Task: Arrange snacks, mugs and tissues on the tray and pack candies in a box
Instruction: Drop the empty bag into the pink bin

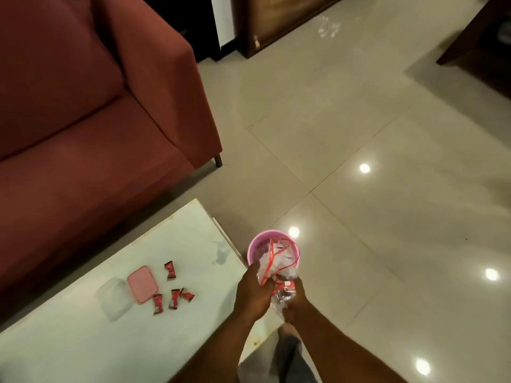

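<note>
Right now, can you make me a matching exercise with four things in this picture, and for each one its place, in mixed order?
Things:
1. pink bin
2. plastic bag
3. pink lid
4. sofa

Places:
A. flat on the table, among the red candies
B. on the floor, at the table's corner
C. beyond the table's far edge
D. held in both hands, left hand and right hand, over the bin

Pairs: 1-B, 2-D, 3-A, 4-C

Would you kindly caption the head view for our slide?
Both hands crumple a clear plastic bag over a pink bin, red candies waiting beside a pink box.
</note>
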